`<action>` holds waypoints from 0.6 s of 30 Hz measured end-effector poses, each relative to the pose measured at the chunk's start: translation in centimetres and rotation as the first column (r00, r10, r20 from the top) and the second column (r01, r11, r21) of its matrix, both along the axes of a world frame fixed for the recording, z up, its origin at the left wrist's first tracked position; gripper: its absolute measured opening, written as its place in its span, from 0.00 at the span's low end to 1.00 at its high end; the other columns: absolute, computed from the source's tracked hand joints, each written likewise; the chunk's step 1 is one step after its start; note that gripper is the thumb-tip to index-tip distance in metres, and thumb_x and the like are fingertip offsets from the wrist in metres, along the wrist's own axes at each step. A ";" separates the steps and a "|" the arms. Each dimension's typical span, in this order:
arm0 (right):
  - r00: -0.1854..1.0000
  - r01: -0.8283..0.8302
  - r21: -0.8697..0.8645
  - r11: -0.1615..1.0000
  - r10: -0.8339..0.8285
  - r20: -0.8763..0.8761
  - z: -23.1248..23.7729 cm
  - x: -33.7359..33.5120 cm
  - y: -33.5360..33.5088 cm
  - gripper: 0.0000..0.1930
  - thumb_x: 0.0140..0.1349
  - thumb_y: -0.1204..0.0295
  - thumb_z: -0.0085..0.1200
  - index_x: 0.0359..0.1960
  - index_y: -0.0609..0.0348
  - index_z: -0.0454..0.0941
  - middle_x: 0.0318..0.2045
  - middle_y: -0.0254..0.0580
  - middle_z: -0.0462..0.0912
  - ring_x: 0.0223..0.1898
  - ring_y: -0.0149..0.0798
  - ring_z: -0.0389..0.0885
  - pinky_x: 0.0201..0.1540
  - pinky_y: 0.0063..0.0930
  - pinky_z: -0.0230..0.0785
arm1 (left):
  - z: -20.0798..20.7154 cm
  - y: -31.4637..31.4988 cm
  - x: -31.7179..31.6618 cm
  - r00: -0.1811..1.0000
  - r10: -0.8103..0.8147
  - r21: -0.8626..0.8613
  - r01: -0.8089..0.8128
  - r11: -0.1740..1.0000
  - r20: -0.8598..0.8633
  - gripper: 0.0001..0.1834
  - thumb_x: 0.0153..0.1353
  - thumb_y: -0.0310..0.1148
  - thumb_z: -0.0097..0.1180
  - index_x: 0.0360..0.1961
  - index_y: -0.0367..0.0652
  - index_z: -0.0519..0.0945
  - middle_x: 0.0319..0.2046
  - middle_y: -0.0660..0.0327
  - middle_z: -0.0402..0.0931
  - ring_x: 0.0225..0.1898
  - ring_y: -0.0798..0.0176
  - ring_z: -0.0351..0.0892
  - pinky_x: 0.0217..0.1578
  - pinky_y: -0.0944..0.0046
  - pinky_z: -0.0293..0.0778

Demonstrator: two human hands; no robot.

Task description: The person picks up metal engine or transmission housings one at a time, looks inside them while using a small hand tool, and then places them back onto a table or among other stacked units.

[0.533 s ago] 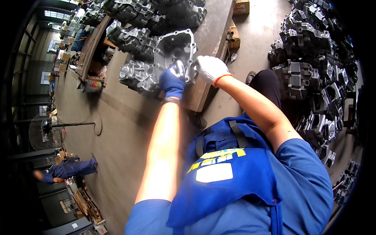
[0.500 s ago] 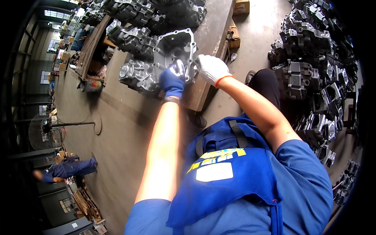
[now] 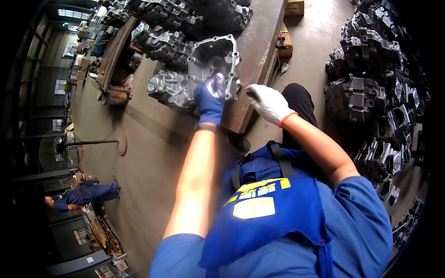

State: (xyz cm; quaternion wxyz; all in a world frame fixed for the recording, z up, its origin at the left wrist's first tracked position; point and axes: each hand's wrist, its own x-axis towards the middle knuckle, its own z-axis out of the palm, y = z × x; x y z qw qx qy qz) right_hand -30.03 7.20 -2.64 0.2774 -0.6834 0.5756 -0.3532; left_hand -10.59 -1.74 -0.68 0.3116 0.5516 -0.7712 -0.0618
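A grey cast-metal housing (image 3: 197, 62) with an open, bolt-holed rim stands on the near end of a metal-topped workbench (image 3: 252, 55). My left hand (image 3: 211, 97), in a blue glove with silvery fingers, is closed over the housing's near wall. To the right of the housing, apart from it and just past the bench edge, is my right hand (image 3: 271, 104) in a white glove with an orange cuff. Its fingers are curled together and dark at the tips; whatever they may hold is too small to make out.
More metal castings (image 3: 160, 41) crowd the bench beyond. Stacked castings (image 3: 359, 97) rise on my right. Cardboard boxes (image 3: 286, 41) sit beyond the bench's right side. A pedestal fan (image 3: 92, 142) and another person (image 3: 85, 194) in blue are off to the left.
My right hand has drawn back from the housing's rim, toward me and to the right. My left hand stays at the near wall. The whole view has shifted slightly.
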 end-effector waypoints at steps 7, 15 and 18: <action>0.976 0.098 0.174 0.980 -0.129 0.177 -1.3 -3.5 2.4 0.17 0.63 0.67 0.57 0.52 0.58 0.75 0.44 0.54 0.83 0.48 0.56 0.81 0.51 0.42 0.73 | -0.8 1.8 -2.2 0.939 -0.036 -0.075 0.066 0.995 0.342 0.18 0.56 0.49 0.64 0.39 0.49 0.86 0.26 0.50 0.82 0.28 0.44 0.81 0.34 0.50 0.76; 0.908 0.298 0.000 0.955 -0.283 0.310 -0.2 -5.6 3.6 0.20 0.62 0.60 0.55 0.48 0.62 0.77 0.44 0.58 0.84 0.47 0.58 0.82 0.51 0.46 0.73 | 6.0 -3.8 1.5 0.858 -0.226 0.041 0.234 0.971 0.461 0.11 0.60 0.28 0.54 0.39 0.40 0.87 0.37 0.53 0.86 0.38 0.53 0.85 0.41 0.60 0.81; 0.847 0.362 0.057 0.931 -0.354 0.396 2.0 -8.8 7.3 0.29 0.63 0.53 0.56 0.57 0.63 0.74 0.51 0.59 0.81 0.54 0.58 0.79 0.58 0.44 0.70 | 9.8 -2.8 5.0 0.739 -0.226 -0.230 0.460 0.858 0.634 0.23 0.56 0.37 0.61 0.50 0.35 0.83 0.45 0.47 0.84 0.45 0.47 0.85 0.48 0.55 0.80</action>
